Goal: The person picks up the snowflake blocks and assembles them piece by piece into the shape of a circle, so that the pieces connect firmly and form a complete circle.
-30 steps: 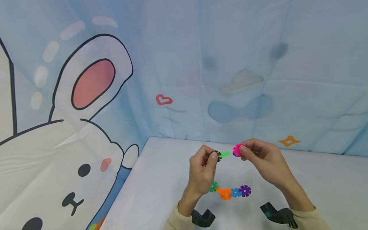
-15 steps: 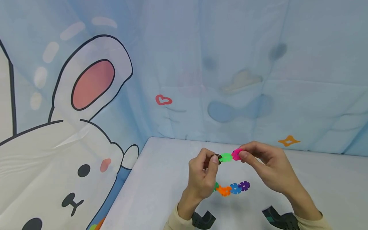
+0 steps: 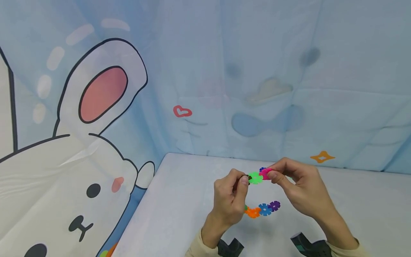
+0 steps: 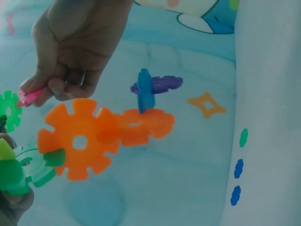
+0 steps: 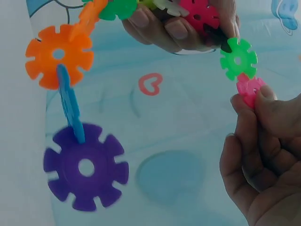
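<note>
My left hand [image 3: 229, 198] grips the middle of a chain of slotted plastic flower discs. A dark disc [image 3: 248, 178] shows at its fingertips, joined to a light green disc [image 3: 255, 178]. A pink disc [image 5: 249, 89] is pinched between thumb and fingers of my right hand [image 3: 303, 187], its edge overlapping the light green disc's edge in the right wrist view. From my left hand also hang a green disc [image 4: 28, 169], two orange discs [image 4: 79, 141], a blue disc [image 5: 70, 106] and a purple disc [image 5: 86, 167]. White and red discs are partly hidden by my left fingers.
Loose discs, one green [image 4: 243, 137] and two blue, lie on the white table [image 4: 270, 94]. A blue curtain [image 3: 205, 71] with a printed rabbit stands behind and left of the table. Dark wrist mounts [image 3: 231, 247] sit below both hands.
The pink disc has come left and down to meet the light green disc, which has turned from edge-on to face-on. My left hand has shifted slightly right with the hanging chain.
</note>
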Demonstrator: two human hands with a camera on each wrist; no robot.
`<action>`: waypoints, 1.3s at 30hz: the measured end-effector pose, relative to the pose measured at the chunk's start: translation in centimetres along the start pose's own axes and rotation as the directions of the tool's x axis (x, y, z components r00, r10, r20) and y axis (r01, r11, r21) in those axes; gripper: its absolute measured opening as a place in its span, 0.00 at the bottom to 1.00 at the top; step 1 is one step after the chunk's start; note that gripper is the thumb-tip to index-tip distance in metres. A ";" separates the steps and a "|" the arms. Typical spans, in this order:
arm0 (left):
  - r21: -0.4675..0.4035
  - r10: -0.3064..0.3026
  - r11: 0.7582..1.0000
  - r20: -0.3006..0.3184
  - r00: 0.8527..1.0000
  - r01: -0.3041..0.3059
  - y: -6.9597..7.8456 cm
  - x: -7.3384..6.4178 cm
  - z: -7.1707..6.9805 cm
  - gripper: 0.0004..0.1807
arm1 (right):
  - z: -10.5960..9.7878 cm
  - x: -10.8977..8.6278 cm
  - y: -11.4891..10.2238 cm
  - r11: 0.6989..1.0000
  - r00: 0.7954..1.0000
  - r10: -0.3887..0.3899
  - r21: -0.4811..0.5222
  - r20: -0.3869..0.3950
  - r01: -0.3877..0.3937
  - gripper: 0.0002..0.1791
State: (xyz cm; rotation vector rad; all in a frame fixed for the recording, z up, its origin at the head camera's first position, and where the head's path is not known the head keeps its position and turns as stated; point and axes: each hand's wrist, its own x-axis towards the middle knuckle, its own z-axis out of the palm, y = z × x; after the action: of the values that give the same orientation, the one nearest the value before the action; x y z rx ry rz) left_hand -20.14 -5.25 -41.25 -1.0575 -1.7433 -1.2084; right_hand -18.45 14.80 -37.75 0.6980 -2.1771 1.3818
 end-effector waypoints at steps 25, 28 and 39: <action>-0.446 -0.789 0.562 -0.035 0.614 0.697 -2.6 -1.3 0.8 0.27 | -0.3 -1.2 13.9 0.885 0.952 0.302 -0.388 0.059 -0.257 0.27; -0.512 -0.827 0.483 0.002 0.563 0.710 -2.8 -1.5 0.7 0.25 | 1.1 -1.6 16.2 0.885 0.940 0.304 -0.411 0.153 -0.219 0.28; -0.606 -0.868 0.366 0.052 0.494 0.707 -3.2 -1.9 0.7 0.18 | 4.6 -2.4 17.5 0.869 0.902 0.231 -0.494 0.364 -0.024 0.23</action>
State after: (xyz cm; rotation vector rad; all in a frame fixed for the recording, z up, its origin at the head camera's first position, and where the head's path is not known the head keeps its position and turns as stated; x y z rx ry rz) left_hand -22.46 -5.70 -44.22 -0.1532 -1.7195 -2.4952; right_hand -28.26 17.38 -52.92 0.7009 -2.8030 0.7209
